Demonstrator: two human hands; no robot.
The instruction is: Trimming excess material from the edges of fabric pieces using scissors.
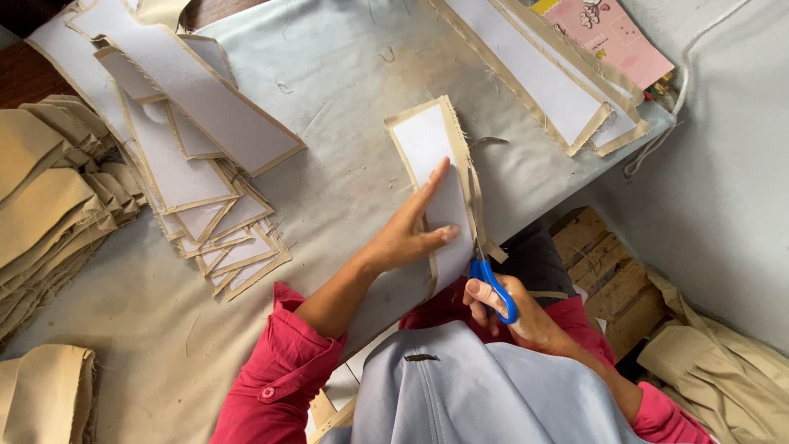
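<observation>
My left hand [415, 226] lies flat with fingers spread on a long fabric piece [429, 141], white in the middle with a tan border, pressing it to the grey table cover [345, 74]. My right hand [514, 308] grips blue-handled scissors [493, 279] at the piece's near right edge, blades pointing up along the tan border. A thin tan strip [491, 247] hangs off beside the blades.
A pile of similar white-and-tan pieces [205, 164] lies at the left. Folded tan cloth stacks [49, 205] sit at the far left. Longer pieces [551, 82] and a pink printed sheet [612, 37] lie at the upper right. Wooden slats [608, 279] and tan cloth [715, 378] lie below the table edge.
</observation>
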